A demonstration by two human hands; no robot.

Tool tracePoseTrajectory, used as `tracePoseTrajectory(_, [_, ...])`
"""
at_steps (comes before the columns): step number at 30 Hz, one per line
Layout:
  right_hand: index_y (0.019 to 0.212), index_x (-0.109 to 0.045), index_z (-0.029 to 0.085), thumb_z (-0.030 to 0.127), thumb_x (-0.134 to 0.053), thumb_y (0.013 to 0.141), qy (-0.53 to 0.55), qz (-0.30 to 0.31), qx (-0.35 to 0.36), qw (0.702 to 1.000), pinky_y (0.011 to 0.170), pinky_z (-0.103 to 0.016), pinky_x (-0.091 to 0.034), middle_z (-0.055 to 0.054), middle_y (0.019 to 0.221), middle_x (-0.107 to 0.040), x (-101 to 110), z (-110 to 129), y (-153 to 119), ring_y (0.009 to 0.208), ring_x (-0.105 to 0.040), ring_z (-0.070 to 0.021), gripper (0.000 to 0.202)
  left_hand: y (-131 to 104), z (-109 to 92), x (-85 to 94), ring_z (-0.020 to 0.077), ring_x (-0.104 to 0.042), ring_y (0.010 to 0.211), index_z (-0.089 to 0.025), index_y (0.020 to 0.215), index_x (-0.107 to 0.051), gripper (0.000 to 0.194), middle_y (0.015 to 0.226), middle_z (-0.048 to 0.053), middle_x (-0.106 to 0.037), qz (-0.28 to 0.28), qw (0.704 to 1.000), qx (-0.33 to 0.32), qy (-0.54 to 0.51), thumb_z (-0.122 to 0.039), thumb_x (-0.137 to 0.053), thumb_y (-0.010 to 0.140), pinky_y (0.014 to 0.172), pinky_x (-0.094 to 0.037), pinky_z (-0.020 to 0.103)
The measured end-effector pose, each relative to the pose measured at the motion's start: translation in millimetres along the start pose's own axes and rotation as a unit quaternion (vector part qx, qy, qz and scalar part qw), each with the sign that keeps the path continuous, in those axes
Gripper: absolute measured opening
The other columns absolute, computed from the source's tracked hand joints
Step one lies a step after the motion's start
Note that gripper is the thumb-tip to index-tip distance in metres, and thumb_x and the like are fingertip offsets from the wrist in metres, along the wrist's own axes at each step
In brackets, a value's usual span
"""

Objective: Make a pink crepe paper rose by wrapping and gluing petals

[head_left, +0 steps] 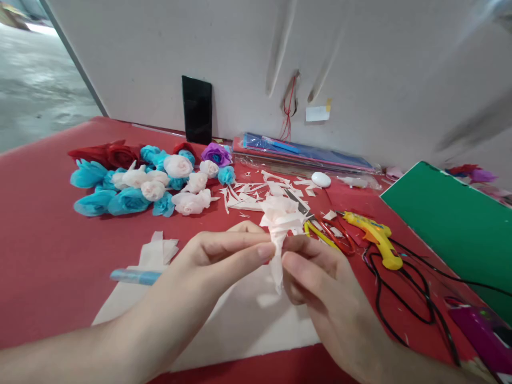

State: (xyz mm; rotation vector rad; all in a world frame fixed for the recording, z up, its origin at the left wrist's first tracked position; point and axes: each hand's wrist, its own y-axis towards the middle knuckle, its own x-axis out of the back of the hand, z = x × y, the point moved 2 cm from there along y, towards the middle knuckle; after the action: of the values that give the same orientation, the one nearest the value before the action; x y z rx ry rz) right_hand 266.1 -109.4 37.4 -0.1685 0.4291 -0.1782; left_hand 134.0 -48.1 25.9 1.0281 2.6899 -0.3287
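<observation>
Between my two hands is a pale pink paper flower [278, 216], its bloom up and its twisted tail pointing down. My left hand [228, 258] pinches the neck of the flower from the left with thumb and forefinger. From the right, my right hand [320, 272] closes its curled fingers on the same narrow stem part. Below them lies a large pale paper sheet [248, 325], with smaller pale paper pieces [158, 250] and a light blue stick-like item [136, 276] at its upper left. Scissors [326, 232] with red and yellow handles lie just behind my right hand.
Finished-looking blue, white, red and purple paper flowers [154, 186] cluster at the left. Paper scraps [248, 194] are scattered behind the flower. A yellow glue gun [376, 237] with a black cord [428, 298] lies right, near a green board [460, 229]. A black phone [197, 109] leans on the wall.
</observation>
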Motion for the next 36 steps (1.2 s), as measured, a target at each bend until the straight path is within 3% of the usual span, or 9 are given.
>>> tracePoseTrajectory(5, [0.061, -0.075, 0.019, 0.024, -0.077, 0.075, -0.012, 0.018, 0.013, 1.000, 0.045, -0.016, -0.030, 0.007, 0.049, -0.040, -1, -2, -1, 0.047, -0.024, -0.0041, 0.015, 0, 0, -1.3, 0.0108, -0.055, 0.077, -0.028, 0.065, -0.076, 0.022, 0.070, -0.007, -0.065, 0.012, 1.000, -0.007, -0.022, -0.036, -0.069, 0.085, 0.074, -0.047, 0.014])
tracePoseTrajectory(9, [0.061, -0.076, 0.019, 0.015, -0.083, 0.064, 0.019, -0.012, -0.008, 1.000, 0.043, -0.013, -0.031, 0.008, 0.046, -0.045, -4, -2, -3, 0.044, -0.025, -0.0017, 0.009, -2, 3, -0.2, 0.0124, -0.055, 0.075, -0.030, 0.060, -0.074, 0.021, 0.069, -0.006, -0.064, 0.003, 0.998, -0.016, -0.068, -0.041, -0.075, 0.078, 0.071, -0.048, 0.016])
tracePoseTrajectory(13, [0.057, -0.073, 0.018, 0.008, -0.087, 0.052, 0.063, -0.040, -0.021, 0.997, 0.043, -0.011, -0.035, 0.005, 0.047, -0.056, -5, -10, -4, 0.043, -0.039, -0.0019, 0.017, -2, 5, -0.7, 0.0127, -0.055, 0.072, -0.032, 0.060, -0.075, 0.018, 0.067, -0.006, -0.064, 0.012, 0.998, -0.010, -0.055, -0.039, -0.076, 0.077, 0.068, -0.047, 0.017])
tracePoseTrajectory(17, [0.059, -0.072, 0.017, 0.009, -0.087, 0.052, 0.061, -0.051, -0.024, 0.997, 0.046, -0.012, -0.039, 0.003, 0.053, -0.062, -4, -18, -4, 0.048, -0.048, -0.0041, 0.018, -2, 6, -2.2, 0.0113, -0.053, 0.067, -0.032, 0.061, -0.077, 0.017, 0.064, -0.006, -0.065, 0.004, 1.000, 0.003, -0.021, -0.036, -0.076, 0.077, 0.062, -0.044, 0.016])
tracePoseTrajectory(25, [0.067, -0.077, 0.021, 0.020, -0.082, 0.070, 0.043, -0.015, 0.019, 0.999, 0.041, -0.012, -0.030, 0.010, 0.046, -0.036, -6, -15, -5, 0.043, -0.014, -0.0018, 0.007, -3, 8, -0.5, 0.0096, -0.057, 0.070, -0.030, 0.064, -0.079, 0.023, 0.066, -0.007, -0.070, 0.034, 0.998, -0.007, -0.045, -0.041, -0.071, 0.083, 0.068, -0.046, 0.014])
tracePoseTrajectory(36, [0.070, -0.079, 0.022, 0.026, -0.084, 0.071, 0.052, 0.021, -0.042, 0.998, 0.045, -0.011, -0.032, 0.010, 0.048, -0.035, -8, -8, -11, 0.045, -0.016, -0.0023, 0.007, -3, 8, 1.7, 0.0107, -0.057, 0.074, -0.033, 0.066, -0.079, 0.023, 0.069, -0.007, -0.066, 0.023, 0.998, -0.048, -0.025, -0.041, -0.069, 0.085, 0.075, -0.048, 0.016])
